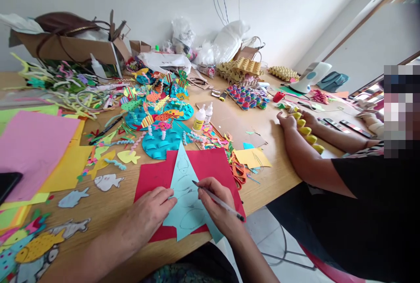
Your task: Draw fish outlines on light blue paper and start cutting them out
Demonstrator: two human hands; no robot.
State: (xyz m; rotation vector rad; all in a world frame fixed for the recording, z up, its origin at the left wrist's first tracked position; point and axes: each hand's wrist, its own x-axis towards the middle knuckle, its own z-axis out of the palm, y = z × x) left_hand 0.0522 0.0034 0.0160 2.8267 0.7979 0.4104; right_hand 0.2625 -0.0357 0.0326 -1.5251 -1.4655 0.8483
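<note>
A light blue paper triangle (185,186) with pencil-thin fish outlines drawn on it lies over dark red paper (213,165) at the table's front edge. My left hand (152,208) rests on its left side, fingers laid on the paper's edge, thumb apart. My right hand (218,202) is closed round a clear pen (223,204), its dark tip on or just above the blue paper; exact contact I cannot make out. Paper fish cut-outs, such as a white fish (108,182) and a yellow fish (41,246), lie to the left.
Beyond the paper stand glue bottles (199,119) and a blue egg-carton piece (160,145) with paper fish. Orange scissors (239,172) lie right, among scraps. Coloured sheets (39,151) cover the left. At right, another person's hands (288,121) hold a yellow egg-carton strip (305,131).
</note>
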